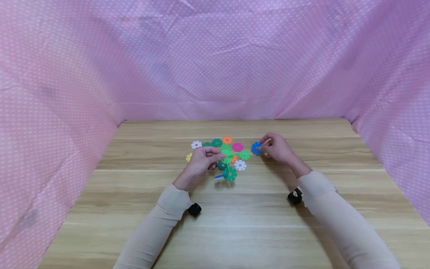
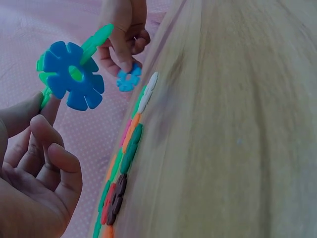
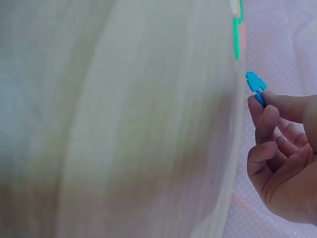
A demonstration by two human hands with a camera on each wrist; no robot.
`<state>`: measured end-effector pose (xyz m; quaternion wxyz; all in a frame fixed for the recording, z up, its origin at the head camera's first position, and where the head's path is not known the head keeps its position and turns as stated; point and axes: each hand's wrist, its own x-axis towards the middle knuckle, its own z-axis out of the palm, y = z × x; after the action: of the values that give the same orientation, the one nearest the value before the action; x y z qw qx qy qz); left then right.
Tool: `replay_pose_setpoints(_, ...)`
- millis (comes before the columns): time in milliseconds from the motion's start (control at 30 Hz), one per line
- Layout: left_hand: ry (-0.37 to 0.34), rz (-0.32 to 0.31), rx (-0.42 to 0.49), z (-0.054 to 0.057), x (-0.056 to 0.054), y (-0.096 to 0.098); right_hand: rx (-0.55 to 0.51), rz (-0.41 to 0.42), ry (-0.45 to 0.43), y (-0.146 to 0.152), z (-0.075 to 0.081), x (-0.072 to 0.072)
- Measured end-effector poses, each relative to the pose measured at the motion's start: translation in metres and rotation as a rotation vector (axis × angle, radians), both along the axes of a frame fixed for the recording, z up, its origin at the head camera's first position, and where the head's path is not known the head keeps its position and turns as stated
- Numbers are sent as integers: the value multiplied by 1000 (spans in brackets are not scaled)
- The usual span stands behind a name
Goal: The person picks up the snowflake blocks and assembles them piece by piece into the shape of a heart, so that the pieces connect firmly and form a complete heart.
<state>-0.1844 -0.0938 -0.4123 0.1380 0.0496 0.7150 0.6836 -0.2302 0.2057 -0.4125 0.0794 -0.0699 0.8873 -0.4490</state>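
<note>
My left hand (image 1: 201,161) pinches a joined cluster of slotted plastic flower discs between thumb and forefinger. Green discs (image 1: 230,174) make up most of that cluster, and a blue disc (image 2: 56,74) is slotted onto it, seen face-on in the left wrist view. The cluster is held above the table. To its right, my right hand (image 1: 279,149) grips a separate blue flower disc (image 1: 254,148) by its edge with thumb and forefinger. In the right wrist view this disc (image 3: 254,81) appears nearly edge-on, apart from the cluster.
Loose flower discs lie on the wooden table (image 1: 255,231) beneath and around the left hand, among them a white disc (image 1: 243,168), a pink disc (image 1: 237,147), an orange disc (image 1: 227,138) and a yellow disc (image 1: 189,157). A pink dotted cloth (image 1: 215,74) surrounds the table.
</note>
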Motion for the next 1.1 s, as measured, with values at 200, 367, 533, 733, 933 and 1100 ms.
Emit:
replay_pose_setpoints(200,14,-6,-16,-1,-1,3,-196,-50,-18,2,8,9)
replay_pose_setpoints(367,18,10,-13,0,-2,5,-333,-78,-71,-5,19,20)
replay_pose_setpoints(533,26,38,5,1,-1,7,-432,-55,-96,-13,28,32)
replay_pose_setpoints(733,43,53,14,1,-1,7,-502,-19,-95,-21,30,42)
replay_pose_setpoints(933,48,61,9,3,0,8,-529,-18,-117,-26,31,46)
replay_pose_setpoints(1100,58,58,22,3,1,9,-535,-12,-105,-32,31,48)
